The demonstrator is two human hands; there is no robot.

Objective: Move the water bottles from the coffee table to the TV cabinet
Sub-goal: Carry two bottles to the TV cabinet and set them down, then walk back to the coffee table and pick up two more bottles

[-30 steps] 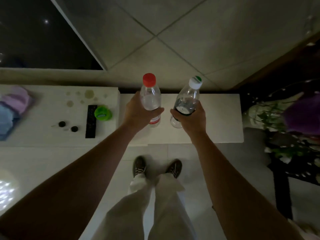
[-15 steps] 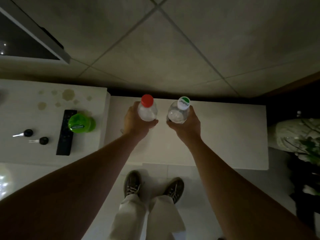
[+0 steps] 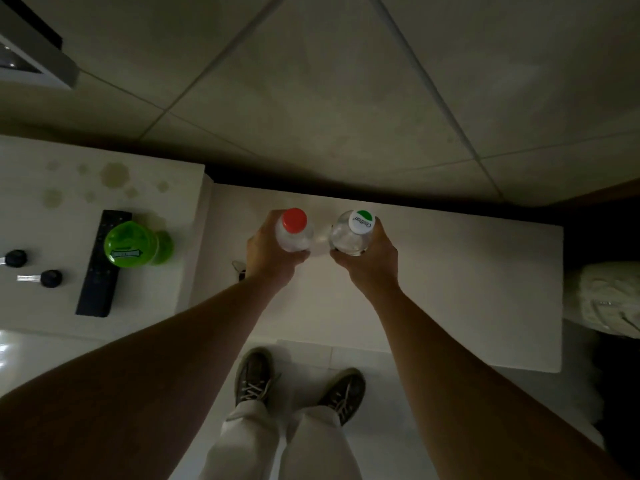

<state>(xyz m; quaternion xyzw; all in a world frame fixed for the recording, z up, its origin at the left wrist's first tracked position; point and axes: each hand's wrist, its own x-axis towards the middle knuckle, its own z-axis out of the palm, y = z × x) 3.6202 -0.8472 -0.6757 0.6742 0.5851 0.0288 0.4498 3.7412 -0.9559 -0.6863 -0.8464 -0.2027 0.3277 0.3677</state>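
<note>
I look almost straight down on two clear water bottles held upright over the white TV cabinet [image 3: 467, 289]. My left hand [image 3: 268, 252] wraps the red-capped bottle [image 3: 294, 227]. My right hand [image 3: 369, 263] wraps the bottle with the white and green cap [image 3: 356, 229]. The bottles stand side by side, a small gap between them, near the cabinet's back edge. Whether their bases touch the top is hidden by my hands.
On the higher white cabinet section to the left lie a black remote [image 3: 102, 263], a green lidded container [image 3: 133, 244] and two small black-headed keys [image 3: 41, 278]. A tiled wall rises behind. My shoes [image 3: 298, 384] stand at the cabinet's front edge. A pale object [image 3: 606, 303] sits right.
My view has tilted further down, so the bottles now show from above, caps toward me. Both hands have kept their grip and lowered the bottles toward the cabinet top.
</note>
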